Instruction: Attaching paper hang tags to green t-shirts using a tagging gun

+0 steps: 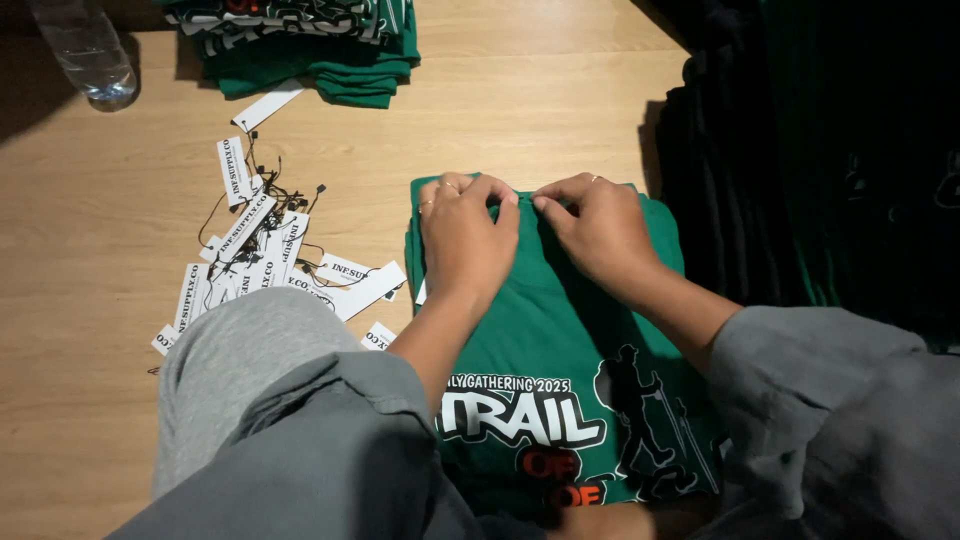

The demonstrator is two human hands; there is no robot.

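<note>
The head view shows us a folded green cotton T-shirt with a white, red and black printed hiker design [545,330] lying flat on the pale wooden surface [120,180], right in front of the person's lap. Both hands rest on its far edge: the left hand [466,240] and the right hand [598,228] sit side by side, fingertips nearly meeting, and each pinches a small bit of the green fabric near the collar end, fingers curled and close together. We see thin rings on fingers of both hands. Grey sleeves cover the forearms, and a knee in grey trousers [250,370] rises at lower left. Just left of the shirt lies a loose scatter of white rectangular paper hang tags with black strings [260,255]. Farther off, at the top edge, a stack of folded green T-shirts [320,45] sits, with a clear plastic water bottle [85,50] well apart in the top left corner. To the right, a dark pile of black and green garments [820,150] stands beside the shirt.
</note>
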